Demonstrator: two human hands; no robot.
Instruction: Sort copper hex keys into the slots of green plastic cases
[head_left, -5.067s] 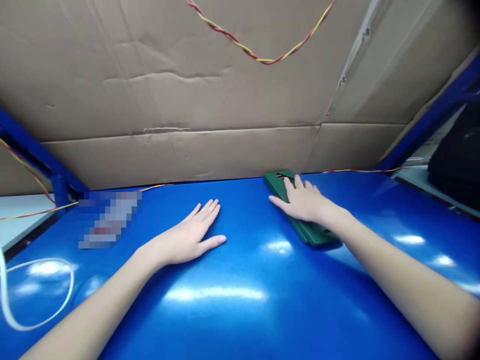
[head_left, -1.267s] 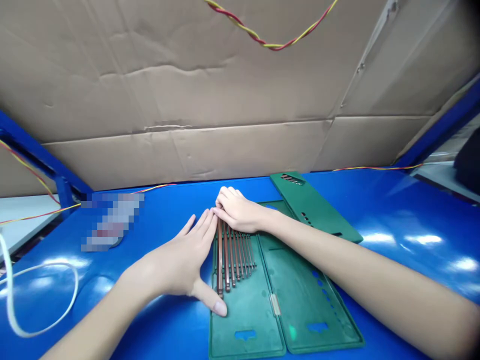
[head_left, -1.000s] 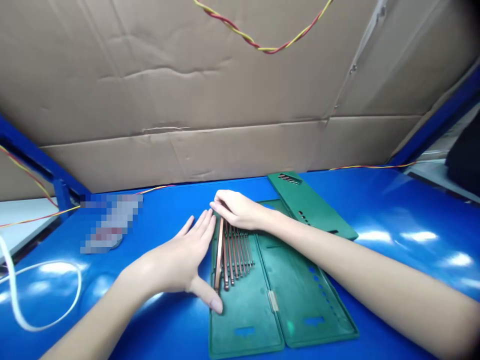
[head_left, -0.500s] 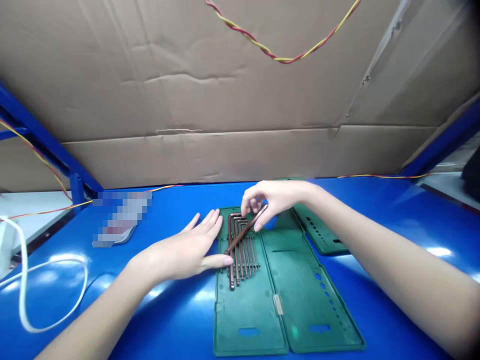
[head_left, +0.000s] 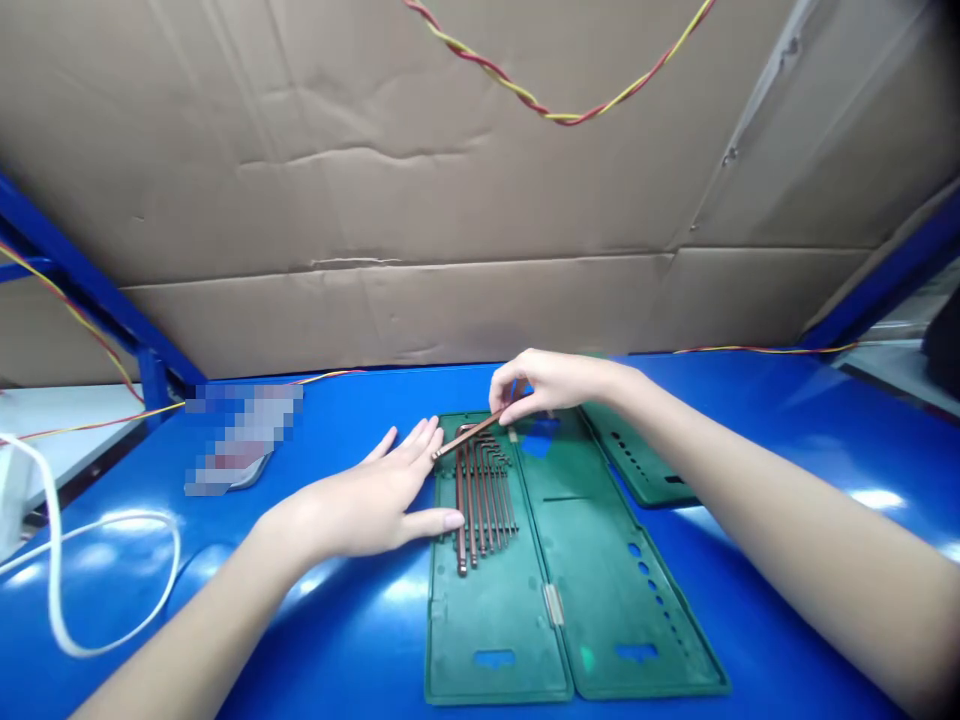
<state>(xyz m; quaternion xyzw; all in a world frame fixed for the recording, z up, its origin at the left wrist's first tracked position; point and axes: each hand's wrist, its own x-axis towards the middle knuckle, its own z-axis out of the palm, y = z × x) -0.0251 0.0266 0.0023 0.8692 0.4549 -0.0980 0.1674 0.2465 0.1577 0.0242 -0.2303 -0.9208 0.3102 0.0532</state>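
Observation:
A green plastic case (head_left: 499, 620) lies unfolded flat on the blue table, its two halves joined by a hinge. Several bronze-coloured hex keys (head_left: 480, 510) sit side by side in the left half, short bent ends at the far side. Above them, my right hand (head_left: 529, 385) pinches one more hex key (head_left: 469, 438) between thumb and fingers; it slants down to the left, its free end near my left fingers. My left hand (head_left: 390, 490) rests flat with fingers spread at the case's left edge, the thumb reaching over the rim beside the longest key.
Another green case (head_left: 652, 465) lies behind the right forearm. A blurred-out flat object (head_left: 247, 440) rests at the back left. A white cable (head_left: 56, 560) loops at the far left. Cardboard (head_left: 450, 200) stands behind the table, with a red-yellow twisted wire (head_left: 525, 97) hanging across it.
My right hand has moved slightly up and away with the hex key. The key's free end has swung up and to the left, off the longest key. My left hand has stayed put.

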